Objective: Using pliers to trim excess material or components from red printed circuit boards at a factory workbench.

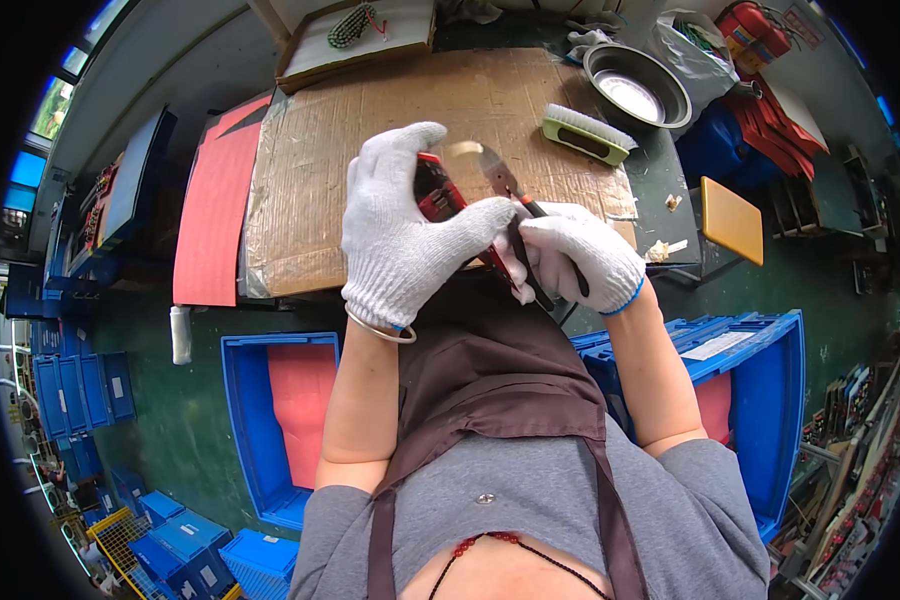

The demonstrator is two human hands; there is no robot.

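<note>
My left hand (pixel 390 220), in a white knit glove, is closed around a red part (pixel 436 190) with dark pieces on it, and much of the part is hidden behind the thumb and palm. My right hand (pixel 582 258), gloved as well, grips a pair of pliers (pixel 498 172) with dark and orange handles. The pliers' metal jaws point up and away from me, close beside the red part. By the jaws shows a pale curved strip (pixel 463 149); whether the jaws touch it I cannot tell. Both hands are over the near edge of the cardboard-covered table.
Brown cardboard (pixel 300 190) covers the tabletop, with a red sheet (pixel 215 215) at its left. A green brush (pixel 586 135) and a metal bowl (pixel 637 86) are at the far right. Blue crates (pixel 232 400) stand on the floor at either side of me.
</note>
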